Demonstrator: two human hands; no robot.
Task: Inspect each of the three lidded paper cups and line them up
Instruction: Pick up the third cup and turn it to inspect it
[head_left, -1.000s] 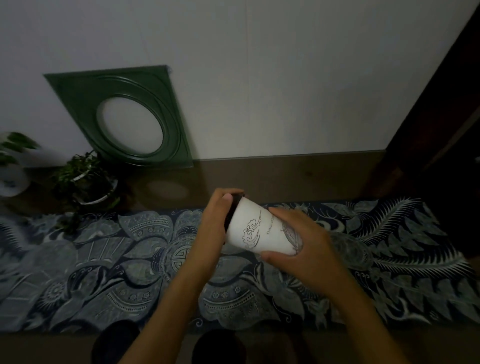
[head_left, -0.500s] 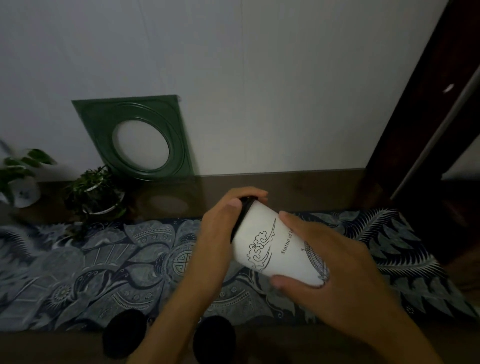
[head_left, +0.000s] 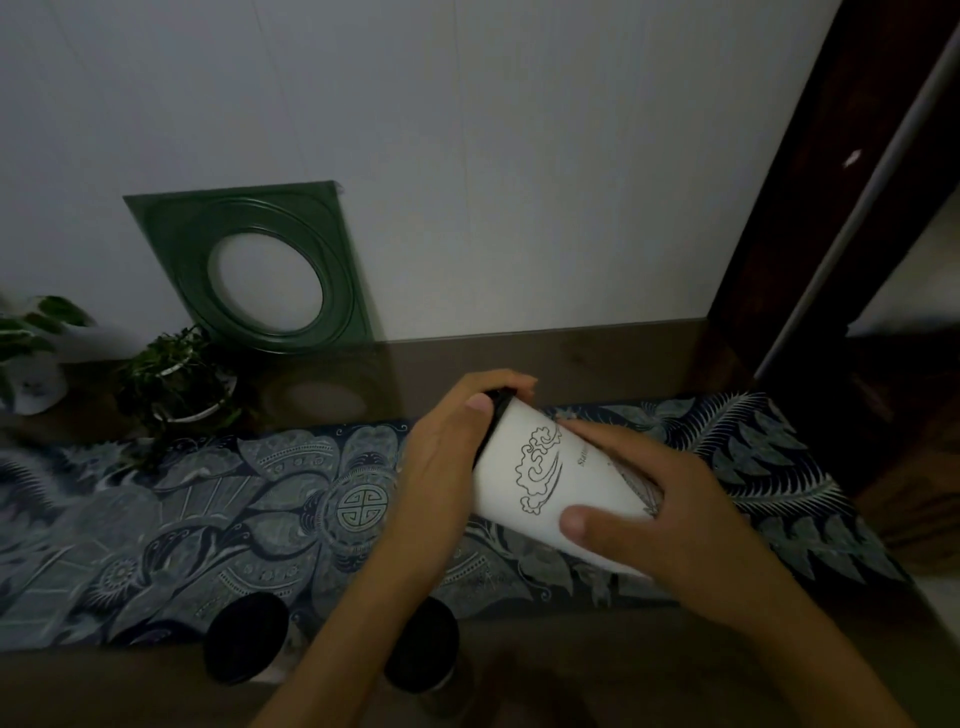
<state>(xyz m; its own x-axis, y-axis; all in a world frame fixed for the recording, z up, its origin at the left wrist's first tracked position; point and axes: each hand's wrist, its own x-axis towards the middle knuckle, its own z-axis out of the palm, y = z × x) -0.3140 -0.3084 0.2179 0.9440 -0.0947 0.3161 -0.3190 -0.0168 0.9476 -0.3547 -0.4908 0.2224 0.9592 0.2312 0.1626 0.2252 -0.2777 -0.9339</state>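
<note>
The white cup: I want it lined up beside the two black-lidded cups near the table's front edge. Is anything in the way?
Only the left forearm, which crosses between the held white cup and the two standing cups; nothing else visible.

Home interior — patterned table runner (head_left: 218, 519), potted plants (head_left: 176, 379), green frame (head_left: 249, 270)

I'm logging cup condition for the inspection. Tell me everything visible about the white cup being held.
The white paper cup has a black lid and black line art of a curling cloud beside partly hidden lettering. It is tipped on its side above the patterned cloth, lid towards the wall. The left hand grips the lid end; the right hand wraps the base. No dents show.
</note>
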